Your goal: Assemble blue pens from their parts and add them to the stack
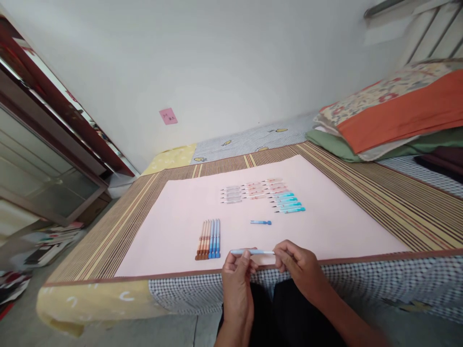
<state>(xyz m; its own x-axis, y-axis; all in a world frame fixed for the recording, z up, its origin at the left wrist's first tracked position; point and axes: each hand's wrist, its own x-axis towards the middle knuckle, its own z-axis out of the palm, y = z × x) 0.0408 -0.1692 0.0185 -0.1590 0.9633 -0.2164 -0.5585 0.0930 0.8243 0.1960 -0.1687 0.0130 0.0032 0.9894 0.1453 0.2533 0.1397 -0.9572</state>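
Note:
My left hand is closed around the light blue barrel of a slim pen, thumb on top, held level above the sheet's front edge. At its right end, the fingers of my right hand pinch the pen's tip, so that end is partly hidden. Just beyond my hands a blue cap lies alone on the pale pink sheet. To the left is a row of assembled pens, brown-capped ones beside blue-capped ones, caps toward me.
Further back lie groups of small pointed pieces: clear ones, pinkish ones and turquoise ones. The sheet rests on a striped mat over a bed. Folded bedding is piled at right. A pink note hangs on the wall.

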